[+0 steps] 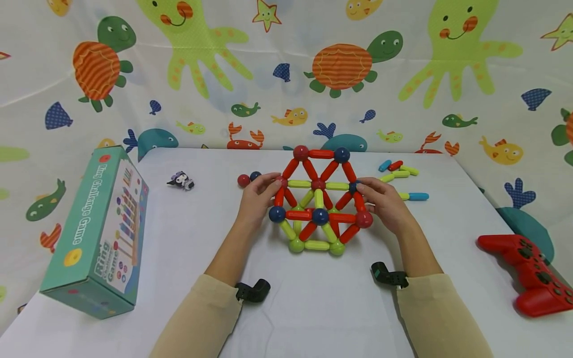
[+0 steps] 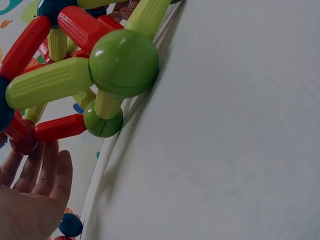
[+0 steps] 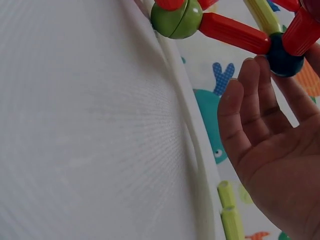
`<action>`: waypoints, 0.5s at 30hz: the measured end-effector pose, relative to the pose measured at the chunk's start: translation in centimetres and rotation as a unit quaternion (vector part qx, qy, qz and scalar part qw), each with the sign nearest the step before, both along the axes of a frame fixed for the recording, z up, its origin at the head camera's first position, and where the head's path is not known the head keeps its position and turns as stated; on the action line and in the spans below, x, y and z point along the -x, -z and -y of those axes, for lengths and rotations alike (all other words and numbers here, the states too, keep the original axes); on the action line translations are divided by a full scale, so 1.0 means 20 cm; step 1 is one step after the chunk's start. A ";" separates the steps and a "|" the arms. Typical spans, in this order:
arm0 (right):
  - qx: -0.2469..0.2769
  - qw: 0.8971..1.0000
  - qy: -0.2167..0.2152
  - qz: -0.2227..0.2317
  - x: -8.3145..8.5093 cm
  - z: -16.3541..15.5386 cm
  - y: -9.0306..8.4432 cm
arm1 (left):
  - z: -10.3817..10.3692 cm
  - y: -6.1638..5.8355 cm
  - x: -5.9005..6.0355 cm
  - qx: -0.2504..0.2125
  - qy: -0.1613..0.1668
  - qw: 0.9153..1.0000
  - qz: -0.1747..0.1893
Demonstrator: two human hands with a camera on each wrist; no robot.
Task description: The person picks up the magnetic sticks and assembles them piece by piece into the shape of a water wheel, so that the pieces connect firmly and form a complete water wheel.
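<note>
Two bare hands hold one toy frame (image 1: 318, 184) of rods and balls between them, over the middle of a white surface (image 1: 322, 318). The left hand (image 1: 259, 193) pinches a red ball (image 1: 284, 183) at the frame's left side; the right hand (image 1: 382, 200) pinches a dark blue ball (image 1: 354, 187) at its right side. Four red balls, four blue and at least two green show in the frame, joined by red and yellow-green rods. I cannot tell whether its base touches the surface.

Each wrist wears one black device, beside a tan sleeve (image 1: 206, 308). Two loose balls (image 1: 243, 180), one red and one blue, lie just beyond the left hand. Beyond the right hand lie loose rods (image 1: 419, 196): two blue, one red and four yellow-green in sight.

Farther left are one small figurine (image 1: 181, 181) and one green box (image 1: 96, 233); at far right, one red game controller (image 1: 530, 276). Behind hangs one cloth (image 1: 277, 99) with sea animals, including two octopuses.
</note>
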State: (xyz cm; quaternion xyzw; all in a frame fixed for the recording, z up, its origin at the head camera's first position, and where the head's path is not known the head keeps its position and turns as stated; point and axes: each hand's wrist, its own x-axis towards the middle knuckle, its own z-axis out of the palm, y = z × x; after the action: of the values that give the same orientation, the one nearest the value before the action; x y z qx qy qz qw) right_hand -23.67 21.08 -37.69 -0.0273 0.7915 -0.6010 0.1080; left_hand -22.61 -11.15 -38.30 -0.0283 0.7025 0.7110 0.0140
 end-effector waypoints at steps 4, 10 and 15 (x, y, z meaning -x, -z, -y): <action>0.005 1.000 -0.001 0.001 0.00 0.00 0.00 | 0.00 0.01 0.00 0.002 -0.005 1.000 -0.005; 0.007 1.000 -0.004 0.000 -0.01 -0.01 -0.01 | 0.00 0.01 0.00 0.007 -0.010 1.000 -0.011; 0.009 1.000 -0.007 0.001 -0.01 -0.01 -0.02 | 0.00 0.00 0.00 0.001 -0.012 1.000 -0.007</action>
State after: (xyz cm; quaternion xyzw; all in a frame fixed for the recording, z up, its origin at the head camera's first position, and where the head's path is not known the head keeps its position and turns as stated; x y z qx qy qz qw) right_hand -23.46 21.36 -37.38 -0.0331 0.7857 -0.6073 0.1129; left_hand -22.57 -11.20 -38.28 -0.0321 0.7030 0.7105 0.0002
